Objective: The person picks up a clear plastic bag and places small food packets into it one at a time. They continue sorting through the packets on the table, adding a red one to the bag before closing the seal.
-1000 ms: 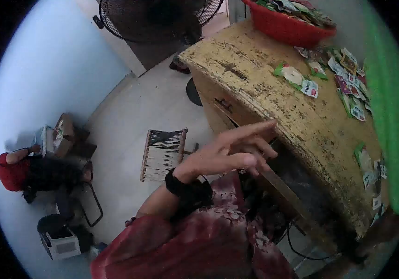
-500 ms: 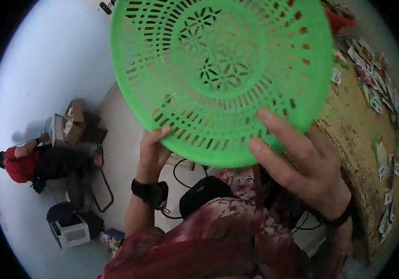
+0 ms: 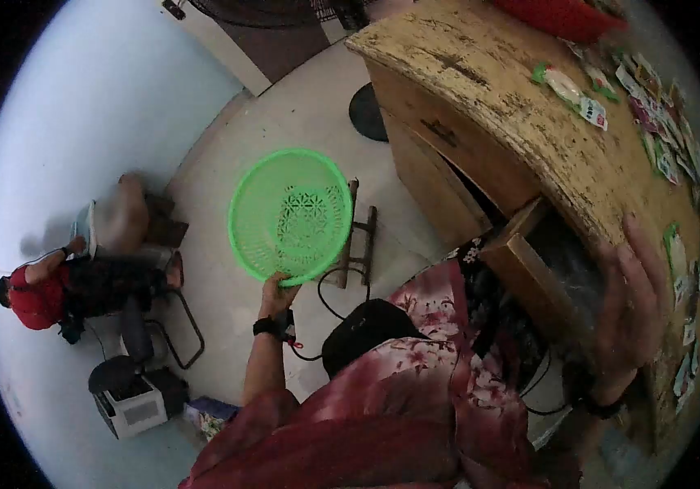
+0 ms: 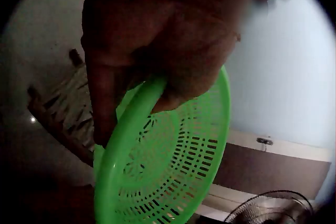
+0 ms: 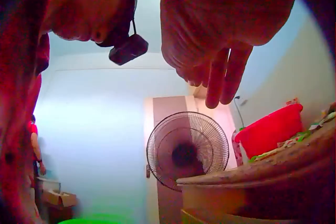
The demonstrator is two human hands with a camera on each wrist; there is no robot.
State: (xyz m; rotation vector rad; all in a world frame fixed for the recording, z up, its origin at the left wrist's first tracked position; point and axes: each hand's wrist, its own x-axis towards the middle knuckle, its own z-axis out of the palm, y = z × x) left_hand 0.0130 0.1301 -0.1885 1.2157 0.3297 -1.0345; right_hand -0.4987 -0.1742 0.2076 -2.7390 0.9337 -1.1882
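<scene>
The left hand (image 3: 275, 300) is grasping the green basket (image 3: 291, 216) by its near rim; in the left wrist view the rim passes between thumb and fingers, but this hand is dark and some fingertips are hidden. The basket is held above the floor (image 3: 203, 236), beside the table (image 3: 480, 81), and it covers a part of the low stool (image 4: 65, 106). The right hand (image 3: 633, 301) holds nothing; its fingers are extended, though blurred in the head view. It is near the table edge, and whether it touches the wood I cannot tell. Beside it the drawer (image 3: 529, 265) is pulled out, and its dark inside is difficult to read. The packets (image 3: 664, 134) lie partly over one another, with print too small for reading. The red basin (image 3: 566, 18) is cut by the upper border of the head view; the fan (image 5: 187, 150) shows better in the right wrist view.
</scene>
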